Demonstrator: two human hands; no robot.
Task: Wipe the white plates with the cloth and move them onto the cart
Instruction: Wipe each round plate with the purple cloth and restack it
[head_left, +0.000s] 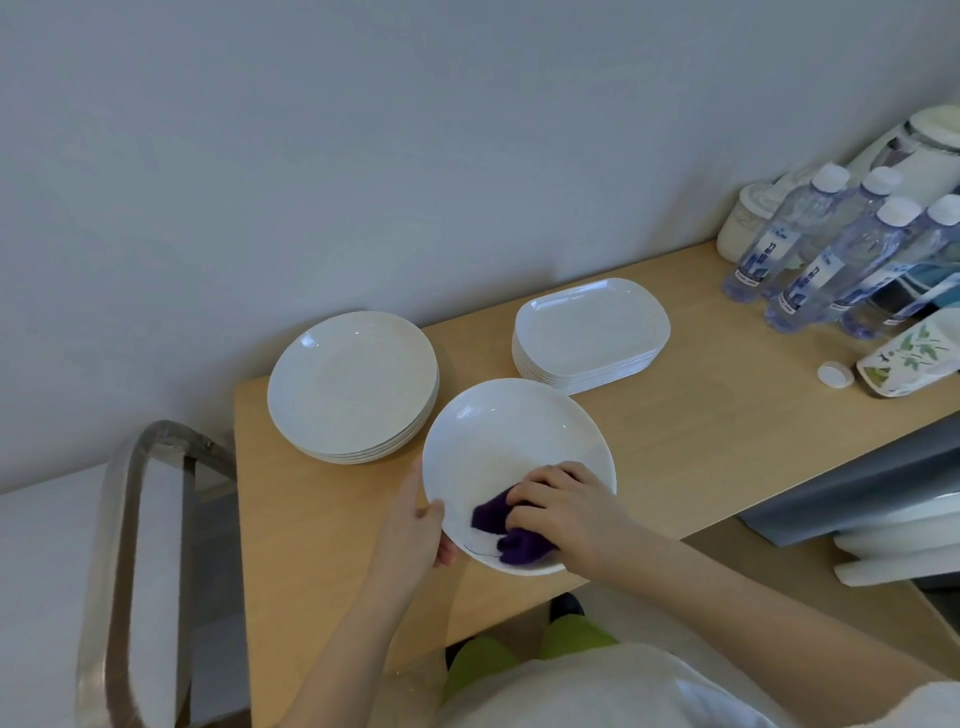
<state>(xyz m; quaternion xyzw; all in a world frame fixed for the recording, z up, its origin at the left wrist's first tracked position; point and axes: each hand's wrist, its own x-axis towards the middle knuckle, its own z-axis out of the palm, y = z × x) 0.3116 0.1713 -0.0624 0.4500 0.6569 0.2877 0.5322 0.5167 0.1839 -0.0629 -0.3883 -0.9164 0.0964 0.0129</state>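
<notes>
A round white plate (511, 441) is tilted above the wooden table (701, 415). My left hand (415, 530) grips its left rim, thumb over the edge. My right hand (566, 506) holds a purple cloth (506, 527) and presses it into the plate's near side. Behind, to the left, stands a stack of round white plates (353, 384). A stack of oblong white plates (592, 330) sits behind, to the right. The cart's metal handle (122, 545) shows at the lower left, beside a white cart surface (47, 571).
Several water bottles (831, 254) stand at the table's right end, with a white jar (748, 223), a white cap (835, 374) and a leaf-patterned pack (906, 358). A grey unit (857, 493) sits below the table's right edge.
</notes>
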